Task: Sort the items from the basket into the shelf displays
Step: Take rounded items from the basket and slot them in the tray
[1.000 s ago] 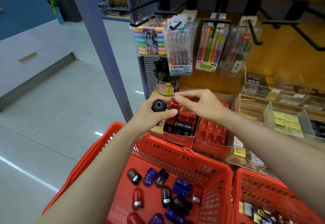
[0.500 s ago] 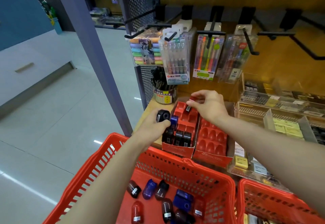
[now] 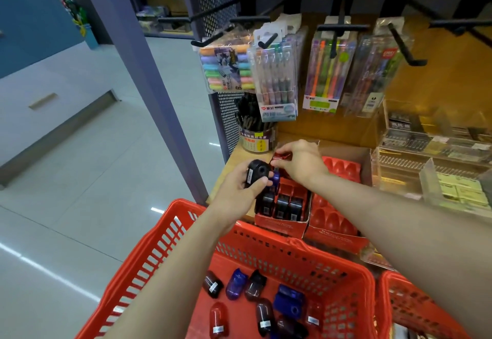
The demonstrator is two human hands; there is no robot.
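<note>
Head view, from left to right: the red basket (image 3: 159, 245) sits low with loose sharpeners (image 3: 262, 301) on its floor, and above its far rim the left hand (image 3: 237, 192) curls its fingers round a black sharpener (image 3: 257, 173). Just beside it, the right hand (image 3: 300, 162) pinches a red sharpener (image 3: 282, 157) over the red display tray (image 3: 282, 205) on the shelf, where three black sharpeners stand in the front row.

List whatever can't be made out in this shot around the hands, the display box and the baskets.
Head view only:
- Red item pinched by the right hand: mostly covered by fingers, shape unclear.
- Display box back slots: hidden behind both hands and the black sharpener in the left hand.
- Second basket: cut off by the frame edge, contents unseen.
- Sharpener labels in the near basket: too small to read.
</note>
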